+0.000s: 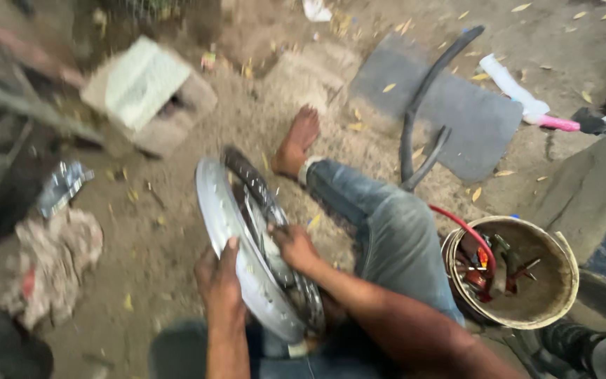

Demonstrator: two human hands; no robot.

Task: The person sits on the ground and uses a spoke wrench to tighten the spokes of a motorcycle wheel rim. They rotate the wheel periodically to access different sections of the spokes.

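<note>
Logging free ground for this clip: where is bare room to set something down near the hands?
Bare dirt lies between the silver metal wheel rim and the crumpled pale rag, below the grey concrete block. The flat grey mat has open surface. Crowded: around the round tool-filled bucket and the lap.

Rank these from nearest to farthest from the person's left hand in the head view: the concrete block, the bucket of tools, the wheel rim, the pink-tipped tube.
1. Wheel rim: under the left hand, which grips its edge.
2. Concrete block: up and left, on the sand.
3. Bucket of tools: far to the right, beyond the knee.
4. Pink-tipped tube: top right, farthest.
</note>
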